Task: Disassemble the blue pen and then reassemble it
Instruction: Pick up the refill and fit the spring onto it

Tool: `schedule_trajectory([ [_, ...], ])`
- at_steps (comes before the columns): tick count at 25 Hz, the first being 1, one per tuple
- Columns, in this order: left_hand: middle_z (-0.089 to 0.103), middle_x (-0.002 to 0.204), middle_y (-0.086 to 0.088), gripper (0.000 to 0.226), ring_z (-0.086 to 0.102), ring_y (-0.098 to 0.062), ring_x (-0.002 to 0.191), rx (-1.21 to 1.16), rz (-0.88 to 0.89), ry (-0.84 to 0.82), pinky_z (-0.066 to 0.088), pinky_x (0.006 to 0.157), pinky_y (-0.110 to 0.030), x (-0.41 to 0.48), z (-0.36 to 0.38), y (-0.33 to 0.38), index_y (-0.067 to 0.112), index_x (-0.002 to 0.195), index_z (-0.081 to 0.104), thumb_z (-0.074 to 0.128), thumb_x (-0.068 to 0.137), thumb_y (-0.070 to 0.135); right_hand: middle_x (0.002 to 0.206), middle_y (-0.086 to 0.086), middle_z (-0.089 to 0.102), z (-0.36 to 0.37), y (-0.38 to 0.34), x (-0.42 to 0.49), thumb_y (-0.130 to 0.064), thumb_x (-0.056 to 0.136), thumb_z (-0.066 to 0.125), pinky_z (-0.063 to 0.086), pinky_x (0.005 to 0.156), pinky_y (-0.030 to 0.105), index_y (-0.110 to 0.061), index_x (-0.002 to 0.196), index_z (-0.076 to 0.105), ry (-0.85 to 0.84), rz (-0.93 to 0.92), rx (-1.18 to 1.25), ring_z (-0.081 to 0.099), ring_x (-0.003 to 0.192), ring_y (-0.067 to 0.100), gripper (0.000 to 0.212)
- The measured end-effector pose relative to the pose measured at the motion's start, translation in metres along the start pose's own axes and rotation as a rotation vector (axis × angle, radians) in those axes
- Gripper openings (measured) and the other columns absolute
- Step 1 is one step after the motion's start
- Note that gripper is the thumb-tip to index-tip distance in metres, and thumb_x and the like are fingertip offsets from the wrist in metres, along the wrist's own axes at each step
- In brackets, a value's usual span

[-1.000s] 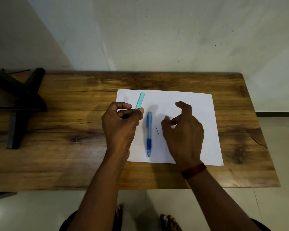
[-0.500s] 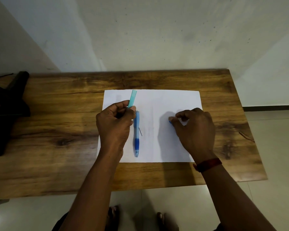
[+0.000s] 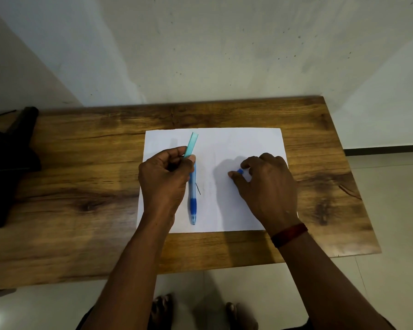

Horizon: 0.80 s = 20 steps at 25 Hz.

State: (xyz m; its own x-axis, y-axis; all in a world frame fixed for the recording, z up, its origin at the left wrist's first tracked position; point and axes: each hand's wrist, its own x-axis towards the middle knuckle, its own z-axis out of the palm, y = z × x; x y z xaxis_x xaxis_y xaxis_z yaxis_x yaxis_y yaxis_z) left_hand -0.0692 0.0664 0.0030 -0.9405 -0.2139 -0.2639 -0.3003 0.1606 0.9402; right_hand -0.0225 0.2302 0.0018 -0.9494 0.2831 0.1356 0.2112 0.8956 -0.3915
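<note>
The blue pen body (image 3: 193, 198) lies on a white sheet of paper (image 3: 224, 144), its tip towards me. A thin dark lead (image 3: 198, 188) lies just to its right. My left hand (image 3: 165, 179) holds a translucent teal tube (image 3: 191, 144) between thumb and fingers, the tube sticking up and away over the paper. My right hand (image 3: 265, 184) rests on the paper's right half and pinches a small blue cap (image 3: 240, 171) between thumb and fingertips.
The paper lies on a wooden table (image 3: 81, 186) against a white wall. A black stand (image 3: 7, 163) sits at the table's left end. My feet show on the tiled floor below the near edge.
My right hand moved right from beside the pen, came down on the paper and now pinches the small blue cap. My left hand keeps holding the teal tube.
</note>
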Motion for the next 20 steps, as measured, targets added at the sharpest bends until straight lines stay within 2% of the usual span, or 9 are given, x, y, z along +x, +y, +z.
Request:
schedule_trajectory([
  [5,0.072,0.089,0.011,0.021,0.07,-0.009,0.082,0.06,0.019,-0.006,0.06,0.078,-0.034,-0.001,0.001,-0.002,0.023,0.097,0.071,0.076,0.076,0.022,0.09,0.01,0.067,0.007,-0.001,-0.002,-0.029,0.089,0.064,0.041,0.068,0.029,-0.008,0.093,0.069,-0.024,-0.002,-0.002,0.057,0.086,0.024,0.022],
  [8,0.07,0.089,0.014,0.025,0.068,0.001,0.082,0.134,0.093,-0.04,0.057,0.074,-0.017,-0.002,-0.003,-0.003,0.021,0.101,0.072,0.077,0.076,0.024,0.091,0.012,0.069,0.009,-0.003,-0.001,-0.025,0.094,0.057,0.044,0.072,0.03,-0.006,0.095,0.07,0.016,0.009,0.017,0.059,0.086,0.024,0.023],
  [10,0.069,0.089,0.016,0.027,0.065,0.008,0.081,0.222,0.175,-0.101,0.053,0.07,-0.008,-0.005,-0.005,-0.003,0.02,0.103,0.073,0.076,0.077,0.025,0.091,0.01,0.072,0.008,-0.007,0.002,-0.024,0.093,0.058,0.046,0.075,0.025,-0.007,0.095,0.072,0.074,0.079,0.195,0.063,0.084,0.02,0.022],
  [12,0.067,0.092,0.016,0.029,0.064,0.004,0.076,0.334,0.262,-0.178,0.053,0.072,-0.011,-0.01,-0.007,-0.004,0.019,0.106,0.072,0.074,0.078,0.027,0.086,0.004,0.072,0.007,-0.012,0.006,-0.024,0.093,0.059,0.048,0.072,0.018,-0.011,0.095,0.072,0.087,0.196,0.488,0.063,0.077,0.011,0.019],
  [15,0.071,0.1,0.006,0.031,0.057,0.005,0.073,0.451,0.35,-0.256,0.049,0.074,-0.013,-0.016,-0.01,-0.006,0.018,0.11,0.071,0.072,0.08,0.025,0.076,-0.003,0.069,0.009,-0.02,0.007,-0.026,0.095,0.054,0.048,0.057,0.014,-0.016,0.096,0.07,0.015,0.32,0.811,0.06,0.062,0.003,0.018],
  [17,0.072,0.103,0.002,0.031,0.056,0.004,0.072,0.474,0.368,-0.266,0.046,0.073,-0.01,-0.018,-0.013,-0.007,0.018,0.111,0.071,0.071,0.081,0.025,0.073,-0.002,0.068,0.011,-0.023,0.004,-0.024,0.095,0.053,0.045,0.052,0.01,-0.016,0.096,0.07,-0.013,0.301,0.866,0.06,0.058,0.002,0.018],
  [20,0.073,0.103,0.0,0.031,0.055,0.004,0.071,0.482,0.379,-0.257,0.045,0.07,-0.009,-0.02,-0.016,-0.006,0.018,0.111,0.071,0.071,0.081,0.024,0.074,0.0,0.067,0.013,-0.025,0.002,-0.021,0.094,0.054,0.046,0.053,0.009,-0.015,0.098,0.068,-0.052,0.246,0.845,0.061,0.059,0.003,0.016],
])
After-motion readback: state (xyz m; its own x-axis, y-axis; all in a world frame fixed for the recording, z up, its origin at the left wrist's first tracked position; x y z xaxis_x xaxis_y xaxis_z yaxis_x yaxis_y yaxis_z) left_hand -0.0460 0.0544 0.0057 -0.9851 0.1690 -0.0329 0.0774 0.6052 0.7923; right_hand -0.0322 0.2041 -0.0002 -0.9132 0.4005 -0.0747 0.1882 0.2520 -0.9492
